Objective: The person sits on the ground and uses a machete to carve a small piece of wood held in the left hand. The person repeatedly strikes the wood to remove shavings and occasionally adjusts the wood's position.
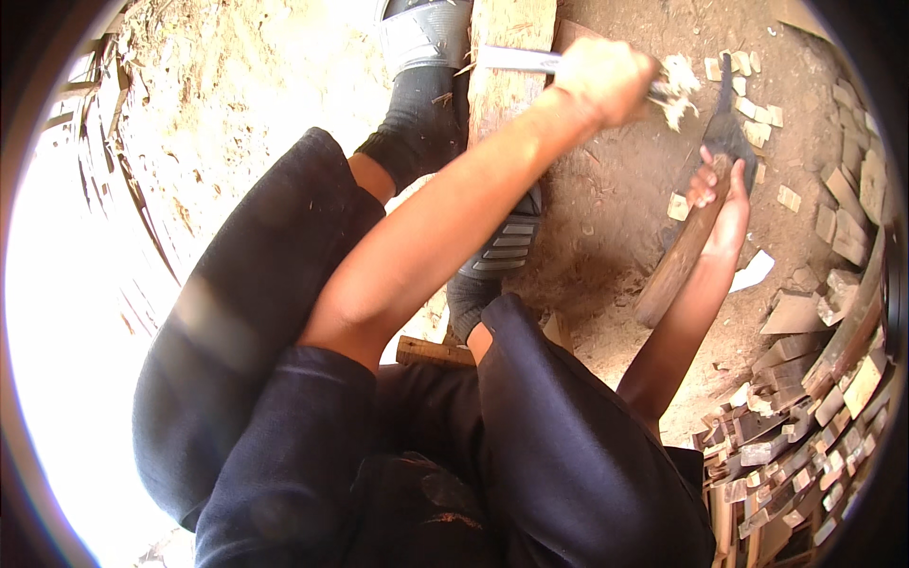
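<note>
My left hand (606, 80) is closed around a pale wood piece (674, 90) while my right hand (724, 204) grips the hatchet (696, 222); I judge I'm mid-trimming, needing a controlled chop next.

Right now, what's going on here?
A person sits on dirt ground, legs drawn up. The left hand grips a bundle of pale wood pieces with a thin pale strip sticking out the other side, over a wooden block. The right hand holds a hatchet by its wooden handle, dark blade pointing up toward the bundle. Small cut chips lie around the blade, and a scrap pile sits at the right.
</note>
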Available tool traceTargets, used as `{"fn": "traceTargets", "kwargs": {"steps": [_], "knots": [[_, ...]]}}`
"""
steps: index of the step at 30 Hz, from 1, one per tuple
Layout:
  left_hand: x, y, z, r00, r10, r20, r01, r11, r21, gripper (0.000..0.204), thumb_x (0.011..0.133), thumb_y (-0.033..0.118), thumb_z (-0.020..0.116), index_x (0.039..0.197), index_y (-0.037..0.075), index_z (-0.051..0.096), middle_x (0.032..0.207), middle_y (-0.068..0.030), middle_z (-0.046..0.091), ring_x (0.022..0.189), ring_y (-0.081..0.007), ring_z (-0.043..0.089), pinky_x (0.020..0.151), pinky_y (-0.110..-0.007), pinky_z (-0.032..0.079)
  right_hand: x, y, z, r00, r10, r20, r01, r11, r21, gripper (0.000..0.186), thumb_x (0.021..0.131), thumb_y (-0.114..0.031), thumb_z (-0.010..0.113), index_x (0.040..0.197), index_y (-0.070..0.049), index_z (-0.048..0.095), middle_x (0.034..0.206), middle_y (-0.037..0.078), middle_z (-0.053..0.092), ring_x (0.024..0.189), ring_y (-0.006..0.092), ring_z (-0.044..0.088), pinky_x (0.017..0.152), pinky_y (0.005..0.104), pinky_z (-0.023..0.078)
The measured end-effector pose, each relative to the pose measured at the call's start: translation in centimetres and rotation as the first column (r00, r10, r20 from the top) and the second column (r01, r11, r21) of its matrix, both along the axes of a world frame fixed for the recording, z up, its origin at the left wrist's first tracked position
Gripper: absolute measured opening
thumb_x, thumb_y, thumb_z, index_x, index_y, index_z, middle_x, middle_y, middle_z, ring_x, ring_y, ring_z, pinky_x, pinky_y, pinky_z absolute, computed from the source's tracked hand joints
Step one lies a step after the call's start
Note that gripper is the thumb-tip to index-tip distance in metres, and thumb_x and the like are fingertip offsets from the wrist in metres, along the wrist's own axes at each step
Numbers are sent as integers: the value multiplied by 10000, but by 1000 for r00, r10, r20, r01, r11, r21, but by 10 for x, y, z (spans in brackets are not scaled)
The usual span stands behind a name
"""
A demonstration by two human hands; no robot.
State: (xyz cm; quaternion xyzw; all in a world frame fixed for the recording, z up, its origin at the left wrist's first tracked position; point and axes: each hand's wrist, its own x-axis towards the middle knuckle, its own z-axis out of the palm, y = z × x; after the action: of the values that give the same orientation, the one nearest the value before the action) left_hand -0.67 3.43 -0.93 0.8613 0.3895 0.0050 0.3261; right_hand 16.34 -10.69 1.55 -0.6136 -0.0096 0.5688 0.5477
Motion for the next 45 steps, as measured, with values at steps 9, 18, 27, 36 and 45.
{"fn": "traceTargets", "kwargs": {"steps": [9,18,27,36,45], "knots": [[2,-6,4,989,4,149,-11,999,45,189,690,196,594,835,83,636,731,-154,642,719,-297,645,660,-391,517,-28,-29,10,998,-31,-57,28,999,-46,512,951,-422,337,1112,51,447,675,5,385,533,86,349,484,220,313],[2,-7,3,990,12,140,-16,999,32,195,696,206,598,845,86,633,731,-145,642,716,-290,643,667,-385,513,-30,-13,60,991,-85,105,72,989,126,508,965,-385,308,1120,75,458,676,20,390,529,96,336,473,219,303],[-3,-7,6,986,15,169,-23,999,44,175,690,194,592,823,89,630,719,-141,639,709,-284,643,671,-380,510,-44,-10,78,991,-43,127,23,987,156,524,968,-390,291,1138,73,466,665,23,394,507,84,334,436,206,295],[-6,-10,0,975,18,220,-42,993,106,163,663,164,577,800,87,619,705,-129,632,688,-285,633,648,-378,504,-40,-17,81,997,-43,70,29,982,189,539,967,-400,278,1165,69,456,667,21,404,511,88,345,446,204,315],[-10,-10,2,987,-54,149,49,998,38,210,699,185,554,886,107,611,742,-135,643,718,-289,639,665,-390,505,-82,-1,61,959,37,281,-37,999,-5,542,954,-419,321,1140,73,451,644,13,400,497,89,398,424,214,338]]}}
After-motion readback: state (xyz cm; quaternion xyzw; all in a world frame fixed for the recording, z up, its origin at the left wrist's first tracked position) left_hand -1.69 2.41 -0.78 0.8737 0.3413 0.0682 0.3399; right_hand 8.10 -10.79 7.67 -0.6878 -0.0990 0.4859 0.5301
